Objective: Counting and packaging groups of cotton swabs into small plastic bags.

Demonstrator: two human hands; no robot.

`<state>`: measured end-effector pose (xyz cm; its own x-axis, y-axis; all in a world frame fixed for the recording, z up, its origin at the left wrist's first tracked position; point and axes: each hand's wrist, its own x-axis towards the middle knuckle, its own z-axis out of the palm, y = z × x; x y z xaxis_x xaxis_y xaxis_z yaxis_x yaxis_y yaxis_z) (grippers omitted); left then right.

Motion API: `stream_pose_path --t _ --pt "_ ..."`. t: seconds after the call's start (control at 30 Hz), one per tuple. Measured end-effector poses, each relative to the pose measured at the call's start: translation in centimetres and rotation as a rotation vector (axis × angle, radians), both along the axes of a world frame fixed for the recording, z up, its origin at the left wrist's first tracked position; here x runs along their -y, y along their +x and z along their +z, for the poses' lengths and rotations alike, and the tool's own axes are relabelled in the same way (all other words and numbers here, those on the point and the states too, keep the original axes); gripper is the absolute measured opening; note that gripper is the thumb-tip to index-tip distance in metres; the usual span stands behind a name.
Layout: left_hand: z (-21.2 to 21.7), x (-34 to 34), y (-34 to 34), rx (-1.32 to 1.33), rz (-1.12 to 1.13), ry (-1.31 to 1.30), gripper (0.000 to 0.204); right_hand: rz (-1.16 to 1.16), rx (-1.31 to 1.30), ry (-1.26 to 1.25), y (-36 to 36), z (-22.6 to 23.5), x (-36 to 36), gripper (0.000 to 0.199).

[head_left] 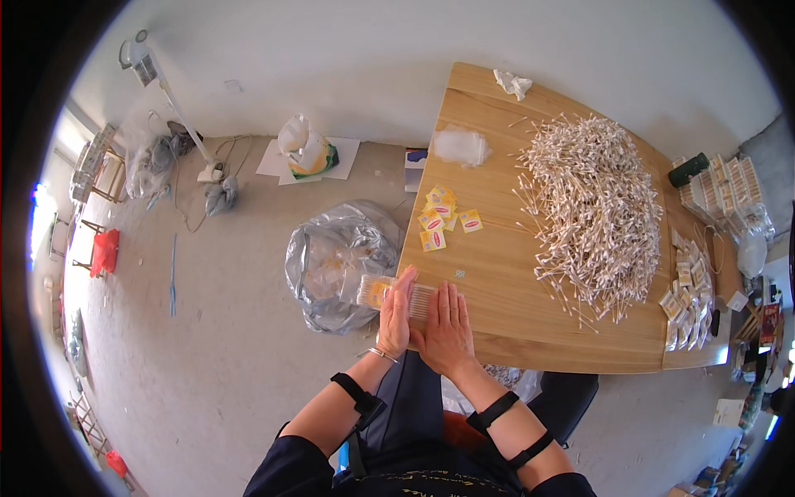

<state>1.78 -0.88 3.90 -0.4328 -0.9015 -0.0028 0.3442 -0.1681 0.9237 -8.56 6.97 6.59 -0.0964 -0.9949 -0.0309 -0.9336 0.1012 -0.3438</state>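
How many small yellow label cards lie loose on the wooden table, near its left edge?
5 yellow cards can be seen on the table: three in a line close to the left edge, overlapping, one below them, and one apart to the right. More may be hidden underneath.

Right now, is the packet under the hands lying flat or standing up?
Flat: the clear packet lies on the table edge, both hands pressing it.

Bare tabletop [497, 282] ahead; swab pile [592, 211] blocks right
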Motion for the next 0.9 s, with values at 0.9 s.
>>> stream_pose_path --t 0.9 --pt "4.4 2.9 5.5 0.805 0.173 -0.636 0.046 -0.084 0.044 -0.03 1.8 -0.4 0.8 0.08"
